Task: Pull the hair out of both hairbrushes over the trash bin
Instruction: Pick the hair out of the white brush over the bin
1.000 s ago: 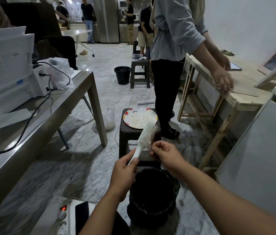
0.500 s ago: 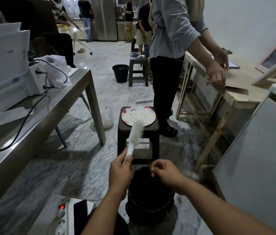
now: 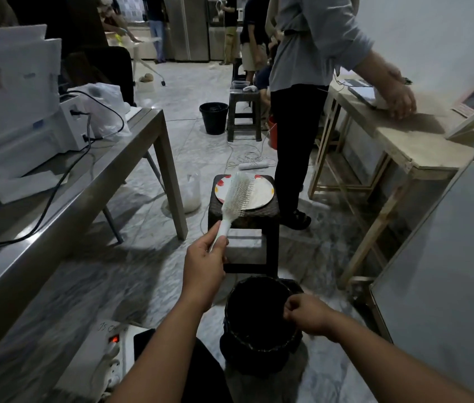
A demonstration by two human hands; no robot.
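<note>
The right hand is now down over the trash bin (fingers pinched), away from the hairbrush

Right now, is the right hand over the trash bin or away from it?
Over it. The right hand, fingers pinched together, hangs above the open mouth of the trash bin; whether it holds hair, cannot tell.

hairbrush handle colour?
White, like the rest of the hairbrush; shows in the head view.

The long-bristled plastic hairbrush was white; the round plate cream with red and yellow rim spots; the liner-wrapped trash bin black; the woven stool dark brown
</note>
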